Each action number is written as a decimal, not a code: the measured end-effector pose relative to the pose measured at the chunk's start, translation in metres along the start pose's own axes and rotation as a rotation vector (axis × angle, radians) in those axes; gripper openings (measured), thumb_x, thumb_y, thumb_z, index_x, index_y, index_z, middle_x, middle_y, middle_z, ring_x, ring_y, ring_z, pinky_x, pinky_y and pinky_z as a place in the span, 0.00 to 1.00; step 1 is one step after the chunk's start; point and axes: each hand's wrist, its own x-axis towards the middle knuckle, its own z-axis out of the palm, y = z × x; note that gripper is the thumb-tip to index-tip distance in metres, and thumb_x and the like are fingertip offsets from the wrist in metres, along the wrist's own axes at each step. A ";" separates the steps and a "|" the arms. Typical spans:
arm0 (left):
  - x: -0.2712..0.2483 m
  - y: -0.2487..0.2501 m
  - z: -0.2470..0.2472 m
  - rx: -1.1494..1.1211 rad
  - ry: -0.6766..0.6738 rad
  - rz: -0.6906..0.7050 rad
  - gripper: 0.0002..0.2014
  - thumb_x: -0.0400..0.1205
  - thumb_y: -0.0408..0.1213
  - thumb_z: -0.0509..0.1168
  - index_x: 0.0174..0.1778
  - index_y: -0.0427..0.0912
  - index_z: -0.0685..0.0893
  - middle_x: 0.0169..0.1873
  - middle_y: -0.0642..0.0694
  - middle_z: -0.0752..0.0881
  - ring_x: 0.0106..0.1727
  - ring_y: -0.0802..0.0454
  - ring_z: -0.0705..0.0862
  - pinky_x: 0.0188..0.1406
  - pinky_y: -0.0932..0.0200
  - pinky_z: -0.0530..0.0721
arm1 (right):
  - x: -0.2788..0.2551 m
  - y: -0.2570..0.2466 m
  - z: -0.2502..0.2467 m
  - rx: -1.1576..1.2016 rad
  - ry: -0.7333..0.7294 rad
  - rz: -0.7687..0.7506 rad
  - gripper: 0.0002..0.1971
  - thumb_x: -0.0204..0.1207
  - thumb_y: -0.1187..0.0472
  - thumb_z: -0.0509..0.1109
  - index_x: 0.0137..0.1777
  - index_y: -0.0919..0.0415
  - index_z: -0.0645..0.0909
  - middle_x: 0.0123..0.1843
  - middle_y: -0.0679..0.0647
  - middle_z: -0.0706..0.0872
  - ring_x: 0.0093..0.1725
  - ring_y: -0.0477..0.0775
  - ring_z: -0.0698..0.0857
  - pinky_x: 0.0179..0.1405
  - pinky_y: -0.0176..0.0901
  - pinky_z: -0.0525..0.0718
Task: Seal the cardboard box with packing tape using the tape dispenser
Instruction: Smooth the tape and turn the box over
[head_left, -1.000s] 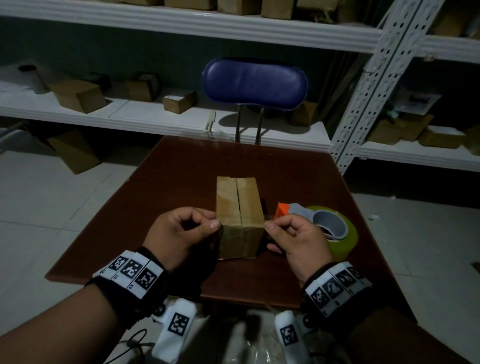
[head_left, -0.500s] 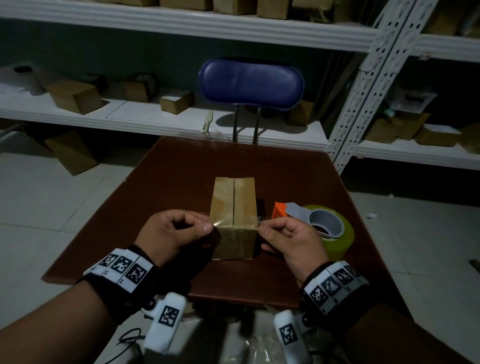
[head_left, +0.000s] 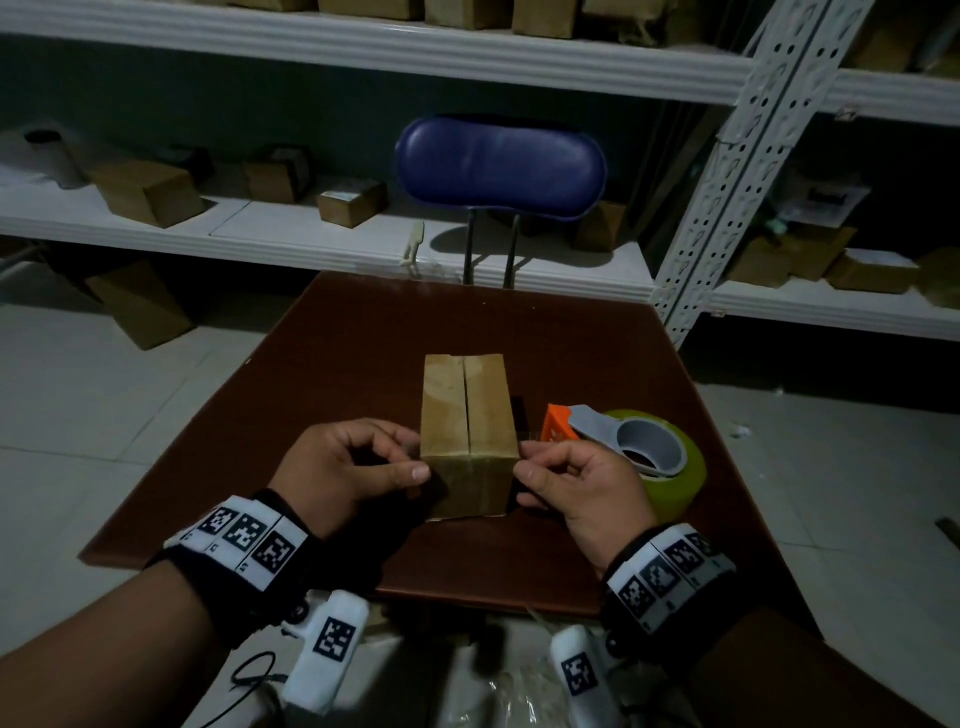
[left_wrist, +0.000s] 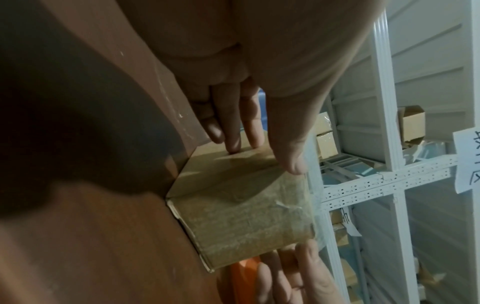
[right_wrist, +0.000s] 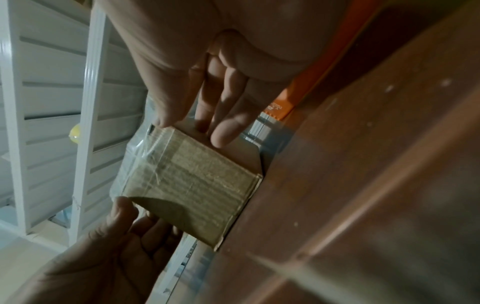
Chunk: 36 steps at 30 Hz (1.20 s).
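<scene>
A small cardboard box (head_left: 465, 400) stands on the brown table (head_left: 337, 364), its top flaps meeting in a centre seam. A clear tape strip (right_wrist: 140, 152) lies across the top at the near end. My left hand (head_left: 408, 457) presses the left end, fingers (left_wrist: 233, 127) straight on the box's side (left_wrist: 241, 216) and thumb at the top corner. My right hand (head_left: 527, 460) does the same on the right side, fingers (right_wrist: 223, 115) straight against the box (right_wrist: 194, 181). The tape dispenser (head_left: 644, 457), grey with an orange blade guard and a yellowish roll, lies just right of the box, untouched.
A blue chair back (head_left: 498, 161) stands behind the table's far edge. White shelving (head_left: 260, 244) with several cardboard boxes runs along the back, and a perforated shelf post (head_left: 727, 182) rises at the right. Tiled floor surrounds the table.
The tape strip, held stretched just over the box's near end, has come down onto the top. Both hands have moved down slightly to the box's near corners.
</scene>
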 end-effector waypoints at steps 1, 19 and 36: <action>0.001 -0.001 0.000 0.011 0.000 0.002 0.13 0.60 0.36 0.81 0.29 0.32 0.87 0.48 0.43 0.92 0.51 0.46 0.92 0.55 0.48 0.87 | -0.001 -0.001 0.000 -0.020 -0.002 -0.011 0.08 0.73 0.71 0.79 0.35 0.64 0.86 0.51 0.52 0.92 0.52 0.47 0.93 0.45 0.47 0.91; -0.008 0.020 0.026 0.202 0.160 0.011 0.52 0.49 0.49 0.86 0.69 0.50 0.69 0.57 0.57 0.81 0.46 0.65 0.87 0.40 0.73 0.83 | -0.010 -0.007 0.014 -0.187 0.028 -0.106 0.09 0.74 0.66 0.80 0.36 0.55 0.85 0.50 0.47 0.91 0.44 0.49 0.93 0.33 0.40 0.89; 0.007 0.009 0.006 0.412 0.047 0.158 0.42 0.55 0.56 0.80 0.68 0.52 0.84 0.57 0.58 0.84 0.56 0.67 0.83 0.53 0.79 0.78 | -0.006 -0.005 0.008 -0.228 -0.020 -0.065 0.07 0.76 0.66 0.79 0.38 0.59 0.85 0.55 0.48 0.90 0.52 0.45 0.92 0.37 0.41 0.91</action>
